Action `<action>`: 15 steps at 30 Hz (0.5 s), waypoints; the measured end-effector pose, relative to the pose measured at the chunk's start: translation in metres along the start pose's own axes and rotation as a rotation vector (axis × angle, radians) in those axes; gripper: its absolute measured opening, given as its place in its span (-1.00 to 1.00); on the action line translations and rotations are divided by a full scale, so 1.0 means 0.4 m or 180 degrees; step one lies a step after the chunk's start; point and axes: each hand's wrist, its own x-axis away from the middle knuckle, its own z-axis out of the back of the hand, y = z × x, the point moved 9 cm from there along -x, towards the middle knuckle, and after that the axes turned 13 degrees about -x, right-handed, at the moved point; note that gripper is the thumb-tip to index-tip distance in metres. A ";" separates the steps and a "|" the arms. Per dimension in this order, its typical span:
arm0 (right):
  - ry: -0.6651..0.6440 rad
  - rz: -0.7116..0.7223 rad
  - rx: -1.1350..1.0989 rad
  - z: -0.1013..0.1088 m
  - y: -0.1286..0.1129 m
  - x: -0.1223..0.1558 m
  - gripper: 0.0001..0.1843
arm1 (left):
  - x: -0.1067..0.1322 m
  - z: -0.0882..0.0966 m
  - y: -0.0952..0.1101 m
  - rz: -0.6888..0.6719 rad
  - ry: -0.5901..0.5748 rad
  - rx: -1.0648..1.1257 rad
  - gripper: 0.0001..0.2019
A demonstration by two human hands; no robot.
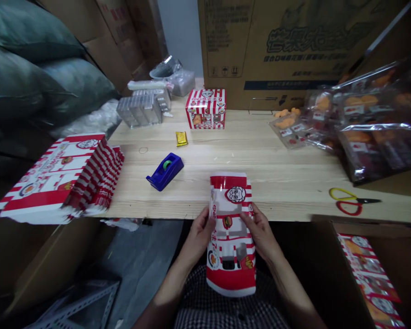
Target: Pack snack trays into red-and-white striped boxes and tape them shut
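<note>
Between my two hands is a flattened red-and-white striped carton point(228, 274) with cut-out windows, a printed face and a burger picture. Its upper end overlaps the table's front edge, and the lower end hangs over my lap. My left hand point(199, 235) grips its left side, thumb on the front. The right side is gripped by my right hand point(263, 233), fingers partly hidden behind the carton. Ahead lie a blue tape dispenser point(166, 172) with green tape and a small gold packet point(181, 139). A folded-up striped box point(206, 109) stands farther back.
A stack of flat striped cartons point(55, 173) sits at the left. Clear plastic packs with orange pieces point(370, 123) pile up at the right, behind scissors point(352, 201). Silvery packs point(140, 109) stand back left. An open cardboard box point(407, 256) below right holds striped boxes.
</note>
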 end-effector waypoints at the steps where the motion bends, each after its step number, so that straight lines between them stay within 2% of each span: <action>1: -0.0037 -0.0019 0.0023 -0.004 0.005 0.004 -0.43 | -0.007 0.010 0.002 0.0004 0.0073 0.0045 -0.48; 5: -0.0021 0.0013 0.0066 -0.006 0.021 0.027 -0.40 | -0.020 0.036 0.004 0.0074 0.0214 0.0070 -0.48; 8: -0.0052 -0.0114 0.0149 -0.003 0.030 0.041 -0.41 | -0.011 0.046 -0.017 0.0254 0.0347 0.0108 -0.50; 12: -0.0101 -0.0134 0.0223 -0.002 0.008 0.039 -0.40 | 0.006 0.044 -0.043 0.0404 0.0455 0.0147 -0.54; 15: -0.0107 -0.0088 0.0119 -0.008 -0.010 0.022 -0.43 | 0.010 0.041 -0.032 0.0315 0.0434 0.0032 -0.60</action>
